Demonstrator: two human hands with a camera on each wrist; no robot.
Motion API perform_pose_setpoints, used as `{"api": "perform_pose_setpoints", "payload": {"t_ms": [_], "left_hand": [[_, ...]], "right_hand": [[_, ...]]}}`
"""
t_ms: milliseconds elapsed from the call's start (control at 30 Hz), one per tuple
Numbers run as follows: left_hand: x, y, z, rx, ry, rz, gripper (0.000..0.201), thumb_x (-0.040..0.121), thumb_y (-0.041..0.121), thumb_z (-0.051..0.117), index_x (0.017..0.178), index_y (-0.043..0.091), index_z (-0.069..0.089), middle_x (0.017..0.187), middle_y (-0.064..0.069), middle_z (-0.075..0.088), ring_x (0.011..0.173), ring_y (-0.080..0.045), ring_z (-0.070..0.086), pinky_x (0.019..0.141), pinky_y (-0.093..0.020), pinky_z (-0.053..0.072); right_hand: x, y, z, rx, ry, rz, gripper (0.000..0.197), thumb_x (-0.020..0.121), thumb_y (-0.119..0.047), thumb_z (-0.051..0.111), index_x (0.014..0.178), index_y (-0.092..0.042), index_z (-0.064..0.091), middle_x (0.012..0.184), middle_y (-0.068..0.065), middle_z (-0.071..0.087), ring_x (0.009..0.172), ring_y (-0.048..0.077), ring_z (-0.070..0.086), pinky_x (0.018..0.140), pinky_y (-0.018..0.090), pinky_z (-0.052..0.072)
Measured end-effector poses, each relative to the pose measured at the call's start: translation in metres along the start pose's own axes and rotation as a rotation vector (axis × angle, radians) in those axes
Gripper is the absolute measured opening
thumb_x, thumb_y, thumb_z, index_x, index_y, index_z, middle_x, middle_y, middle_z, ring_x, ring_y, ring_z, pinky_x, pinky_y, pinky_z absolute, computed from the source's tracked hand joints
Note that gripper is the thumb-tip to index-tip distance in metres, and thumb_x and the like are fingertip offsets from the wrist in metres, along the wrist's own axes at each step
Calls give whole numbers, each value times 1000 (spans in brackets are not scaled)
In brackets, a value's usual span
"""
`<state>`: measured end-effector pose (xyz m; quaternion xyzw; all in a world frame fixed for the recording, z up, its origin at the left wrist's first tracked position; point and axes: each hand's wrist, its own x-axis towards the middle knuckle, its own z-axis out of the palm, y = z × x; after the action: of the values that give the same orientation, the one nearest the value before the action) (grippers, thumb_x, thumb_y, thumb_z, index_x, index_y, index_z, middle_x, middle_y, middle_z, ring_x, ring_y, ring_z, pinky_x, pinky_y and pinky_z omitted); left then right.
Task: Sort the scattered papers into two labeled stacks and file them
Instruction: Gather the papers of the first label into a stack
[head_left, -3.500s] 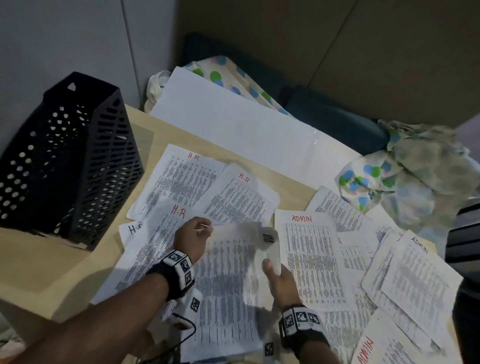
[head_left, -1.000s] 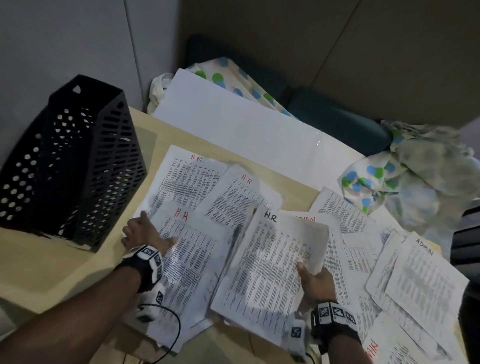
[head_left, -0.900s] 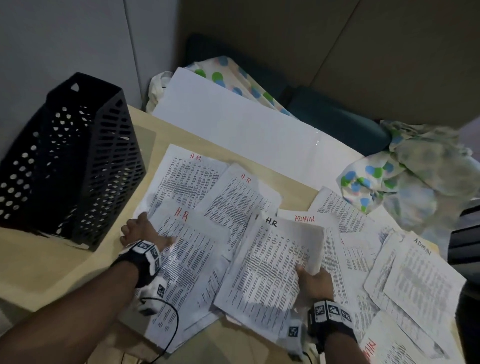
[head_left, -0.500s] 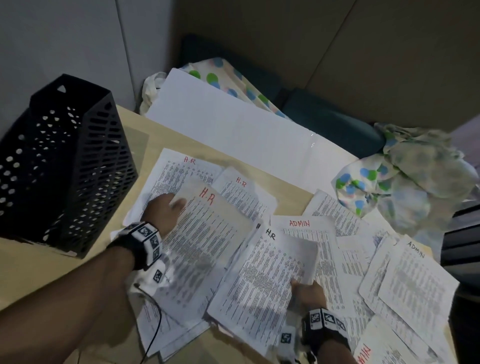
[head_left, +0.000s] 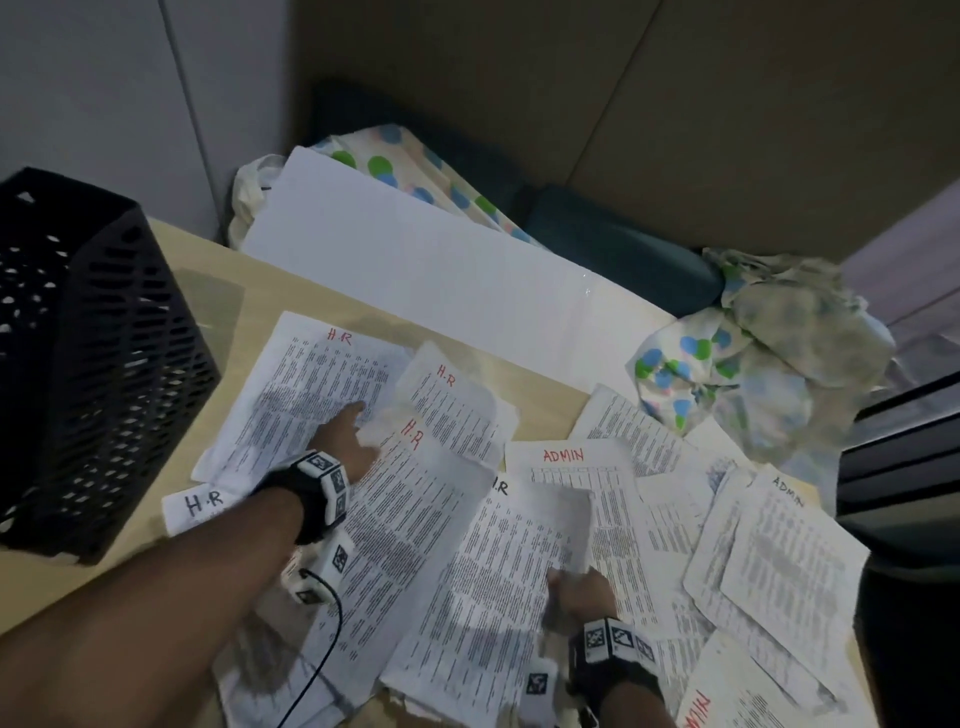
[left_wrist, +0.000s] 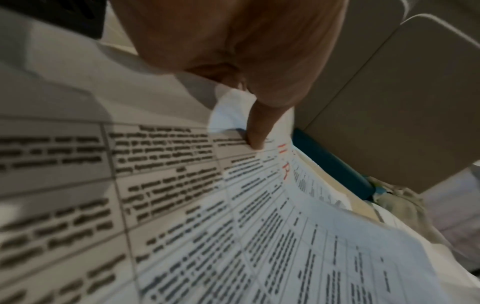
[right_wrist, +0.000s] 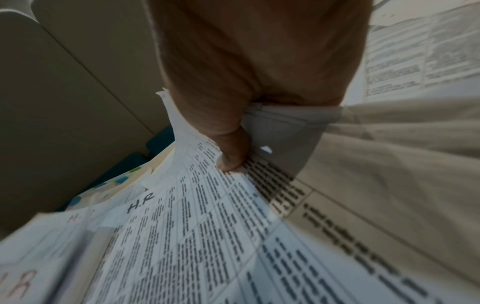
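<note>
The main risk here is a mix of the two groups. The sheets overlap each other loosely, and the ADMIN sheet (head_left: 576, 499) lies just right of the H.R sheets and partly under the one that the right hand (head_left: 582, 592) holds. If that hand pulls left, it could drag the ADMIN page along with it. A second risk is that a page tears or creases, because the paper already bends up in both wrist views and the near edge looks rough. Also, some near sheets hang past the near edge of the table (head_left: 260, 291), so a quick sweep may push them to the floor.

The left hand (head_left: 345, 441) is mostly open. In its wrist view one straight finger presses down on a printed sheet, and the edge of the red-labelled H.R sheet (head_left: 410, 519) curls up against the hand. Whether the thumb also pinches this edge, the pictures do not show clearly. The right hand is closed around the near right edge of the black-labelled H.R sheet (head_left: 498, 587), thumb on top and the other fingers under it.

The papers lie spread over the table, H.R pages to the left and centre, ADMIN pages to the right. The black file basket (head_left: 88, 364) stands at the far left, apart from both hands.
</note>
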<state>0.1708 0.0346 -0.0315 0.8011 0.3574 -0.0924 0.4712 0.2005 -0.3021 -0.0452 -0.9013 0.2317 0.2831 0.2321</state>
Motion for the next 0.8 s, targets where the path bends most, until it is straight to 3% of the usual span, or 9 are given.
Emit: {"api": "perform_pose_setpoints", "payload": {"t_ms": [67,167,267,400,467,567,633,700,800], "left_hand": [[-8,13,-6,36,9,93,49,85,12,66,131,17,51,127,-12,60,111,-32,58,92,-38,47],[-18,35,-30,127,62,226,9,89,20,58,93,22,65,93,-4,66,95,-30,64,78,-33,50],[-26,51,-63,87,104,354,22,91,26,56,69,27,55,80,-3,61,81,-26,59,66,-29,38],[-46,68,-94,-330,98,462,4,90,28,61,91,30,64,93,4,69,85,-16,64,74,-30,49],[-55,69,-91,-444,71,460,12,86,28,66,91,38,62,94,15,68,86,-6,65,71,-27,52],[-56,47,-61,-337,10,372,17,83,41,67,98,34,66,102,11,71,94,-12,67,81,-34,55],[-58,25,-35,-203,-18,239,57,76,60,64,118,20,62,120,0,66,110,-23,62,94,-42,51],[-60,6,-10,-99,4,128,68,79,62,58,125,12,58,128,-7,61,115,-28,58,98,-44,48],[-72,-15,13,-26,42,40,67,81,66,52,113,8,65,114,-12,68,107,-32,62,91,-42,50]], "right_hand": [[1,1,1,-8,-6,-5,30,83,-18,65,102,5,60,78,6,66,66,18,64,67,27,57],[2,2,0,-7,-11,-37,40,82,-21,66,110,7,61,92,9,66,82,21,64,79,28,54],[5,9,-2,45,-25,-74,41,87,-30,63,115,-1,60,92,4,59,83,18,56,77,26,47],[1,23,0,225,-48,-159,35,84,-32,68,100,-2,61,83,12,68,76,28,66,70,41,58],[-6,22,-4,313,-56,-185,27,85,-28,68,96,-5,61,84,13,68,78,30,65,69,40,55],[-14,9,-8,373,-72,-242,26,85,-28,68,91,-5,60,69,3,61,65,21,58,59,30,46],[-19,-3,-7,400,-83,-275,22,85,-28,68,87,-8,59,69,2,63,65,22,60,57,28,46],[-22,-17,-2,436,-86,-297,16,85,-23,68,91,-9,64,79,7,70,75,27,66,60,32,51],[-26,-29,10,447,-123,-302,18,78,-16,66,94,-7,68,84,11,74,77,31,70,70,45,59]]}}
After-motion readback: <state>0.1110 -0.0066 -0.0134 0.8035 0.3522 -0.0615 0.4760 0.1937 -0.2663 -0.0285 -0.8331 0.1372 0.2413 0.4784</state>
